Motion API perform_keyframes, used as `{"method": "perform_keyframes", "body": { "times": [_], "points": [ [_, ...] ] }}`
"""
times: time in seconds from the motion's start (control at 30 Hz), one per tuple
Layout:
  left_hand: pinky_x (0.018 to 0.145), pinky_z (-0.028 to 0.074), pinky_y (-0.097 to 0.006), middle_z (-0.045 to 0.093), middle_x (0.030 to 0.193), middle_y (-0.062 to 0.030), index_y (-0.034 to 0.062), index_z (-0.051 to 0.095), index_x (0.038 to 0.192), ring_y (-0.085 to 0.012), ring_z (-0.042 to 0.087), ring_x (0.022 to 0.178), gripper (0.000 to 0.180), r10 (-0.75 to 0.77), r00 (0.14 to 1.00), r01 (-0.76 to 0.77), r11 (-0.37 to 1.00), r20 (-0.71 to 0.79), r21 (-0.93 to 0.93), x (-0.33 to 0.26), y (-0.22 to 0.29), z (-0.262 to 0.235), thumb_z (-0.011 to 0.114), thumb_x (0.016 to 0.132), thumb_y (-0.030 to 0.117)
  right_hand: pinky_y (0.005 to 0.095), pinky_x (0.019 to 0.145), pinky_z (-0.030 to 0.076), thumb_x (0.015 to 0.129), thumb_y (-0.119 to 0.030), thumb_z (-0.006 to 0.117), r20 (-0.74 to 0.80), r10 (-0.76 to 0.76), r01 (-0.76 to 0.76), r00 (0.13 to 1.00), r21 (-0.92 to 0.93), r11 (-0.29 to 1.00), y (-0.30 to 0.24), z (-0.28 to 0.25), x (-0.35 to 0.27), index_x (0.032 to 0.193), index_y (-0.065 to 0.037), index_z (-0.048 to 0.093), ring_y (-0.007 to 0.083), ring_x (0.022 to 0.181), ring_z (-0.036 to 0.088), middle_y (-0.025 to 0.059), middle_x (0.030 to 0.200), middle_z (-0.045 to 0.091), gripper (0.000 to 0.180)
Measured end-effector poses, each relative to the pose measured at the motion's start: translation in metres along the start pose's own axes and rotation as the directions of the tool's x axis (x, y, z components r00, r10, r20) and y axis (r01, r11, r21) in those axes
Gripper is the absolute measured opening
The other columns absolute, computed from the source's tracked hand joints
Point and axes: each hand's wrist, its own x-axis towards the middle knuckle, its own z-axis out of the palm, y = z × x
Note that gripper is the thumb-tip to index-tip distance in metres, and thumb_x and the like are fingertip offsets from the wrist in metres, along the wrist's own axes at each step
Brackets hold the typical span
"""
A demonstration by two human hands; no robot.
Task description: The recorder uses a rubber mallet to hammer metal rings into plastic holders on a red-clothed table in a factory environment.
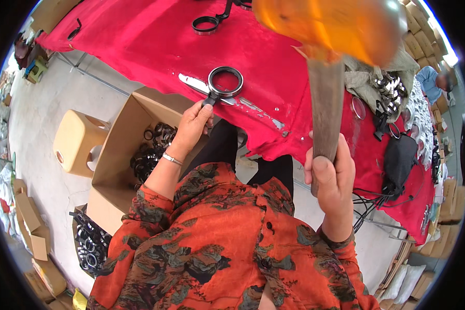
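Observation:
My left hand (pixel 193 124) is closed, pinching the short black handle of a magnifying glass (pixel 225 71). Its round black-and-silver rim is at the near edge of the red-covered table (pixel 155 36); red shows through the ring. Raised close to the camera is a mallet (pixel 325 98), its wooden handle wrapped by the fingers of my right hand (pixel 334 178). The mallet's translucent orange head is blurred and hides part of the table. Farther back on the cloth lies another black ring on a bent arm (pixel 205 24).
A cardboard box (pixel 111 170) of black ring parts stands left of my legs, beside a beige stool (pixel 77 142). At right are a pile of silver rings (pixel 390 93), a clear lens (pixel 358 108), a black pouch (pixel 398 163) and cables. Another person (pixel 431 82) is at far right.

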Motion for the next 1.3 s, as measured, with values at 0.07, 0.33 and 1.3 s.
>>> {"method": "perform_keyframes", "body": {
  "times": [0.07,0.33,1.3],
  "points": [
    [0.053,0.041,-0.02,0.052,0.073,0.001,0.0091,0.053,0.085,-0.0071,0.051,0.067,0.028,0.001,1.0,-0.001,0.999,0.004,0.053,0.001,0.001,0.003,0.047,0.099,0.033,0.0296,0.052,0.042,0.092,-0.02,0.055,0.016,0.034,-0.032,0.999,-0.109,0.994,0.016,0.01,-0.007,0.104,0.001,0.05,0.0164,0.056,0.052,0.0088,0.068,0.055,0.025],
    [0.048,0.037,-0.018,0.052,0.069,0.0034,0.0102,0.054,0.082,-0.0041,0.048,0.059,0.029,0.016,0.999,-0.014,0.998,-0.03,0.057,-0.003,0.002,0.006,0.05,0.097,0.035,0.0355,0.053,0.043,0.092,-0.025,0.06,0.093,0.286,-0.26,0.954,-0.223,0.94,0.028,0.02,-0.005,0.093,0.001,0.052,0.0277,0.056,0.054,0.0168,0.066,0.055,0.028],
    [0.059,0.041,-0.026,0.05,0.066,0.0011,0.0047,0.052,0.082,-0.0086,0.048,0.063,0.034,0.099,0.993,-0.086,0.98,-0.068,0.179,-0.002,0.006,0.011,0.052,0.096,0.035,0.0277,0.042,0.04,0.091,-0.04,0.058,0.05,0.492,-0.449,0.869,-0.335,0.828,0.016,0.011,0.091,0.084,-0.002,0.053,0.0105,0.047,0.049,0.0029,0.061,0.05,0.039]
  ]
}}
